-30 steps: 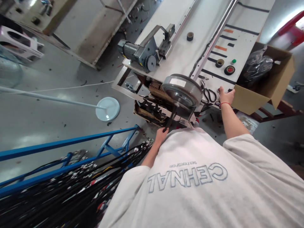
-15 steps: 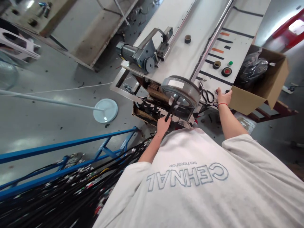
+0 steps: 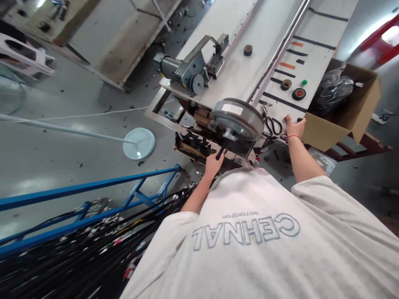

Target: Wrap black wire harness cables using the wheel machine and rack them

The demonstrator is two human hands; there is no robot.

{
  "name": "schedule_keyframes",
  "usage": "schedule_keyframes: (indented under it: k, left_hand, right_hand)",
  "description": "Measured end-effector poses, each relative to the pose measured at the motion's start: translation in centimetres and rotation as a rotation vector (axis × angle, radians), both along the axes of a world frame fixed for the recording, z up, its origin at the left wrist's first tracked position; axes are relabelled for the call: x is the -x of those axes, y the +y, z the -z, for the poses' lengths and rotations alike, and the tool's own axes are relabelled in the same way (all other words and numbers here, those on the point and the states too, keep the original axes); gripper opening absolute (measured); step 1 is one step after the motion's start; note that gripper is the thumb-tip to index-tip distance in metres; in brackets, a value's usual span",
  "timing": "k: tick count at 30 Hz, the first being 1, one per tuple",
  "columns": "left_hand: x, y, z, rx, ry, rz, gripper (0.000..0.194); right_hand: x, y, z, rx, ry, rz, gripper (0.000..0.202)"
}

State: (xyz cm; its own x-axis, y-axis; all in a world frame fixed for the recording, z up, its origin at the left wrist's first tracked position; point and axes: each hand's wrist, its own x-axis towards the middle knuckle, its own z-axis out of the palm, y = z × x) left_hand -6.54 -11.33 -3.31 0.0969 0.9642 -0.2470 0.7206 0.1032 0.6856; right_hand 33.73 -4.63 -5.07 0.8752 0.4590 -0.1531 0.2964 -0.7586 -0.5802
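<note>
My left hand is wrapped round a black rod just below the large metal wheel at the near end of the bench. The rod's upper end meets the wheel's underside, where a pale blurred part shows. My right hand rests at the bench's right edge, its fingers bent over a small dark thing I cannot make out. Black-handled scissors lie between the wheel and my right hand. A black tape roll with a red core sits above that hand.
A motor unit is fixed at the bench's left side. An open cardboard box stands against the right side. Blue metal framing and a mass of black cables are at lower left. A round white base stands on the floor.
The pale part at the wheel's underside has shifted and looks different. Both hands stay in nearly the same places, and the view has moved slightly.
</note>
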Motion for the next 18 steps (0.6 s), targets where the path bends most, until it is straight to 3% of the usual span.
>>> schedule_keyframes:
  k: [7, 12, 18]
  left_hand:
    - [3.9, -4.1, -0.2, 0.006, 0.062, 0.036, 0.039]
    - [3.0, -4.4, -1.8, 0.017, -0.052, 0.045, 0.044]
    - [0.8, -2.1, -2.5, -0.011, -0.074, 0.042, 0.04]
  right_hand:
    - [-0.1, -0.1, 0.1, -0.012, 0.011, -0.003, 0.085]
    - [-0.2, -0.1, 0.4, -0.023, -0.003, -0.003, 0.085]
    - [-0.3, -0.1, 0.6, -0.044, -0.013, 0.001, 0.088]
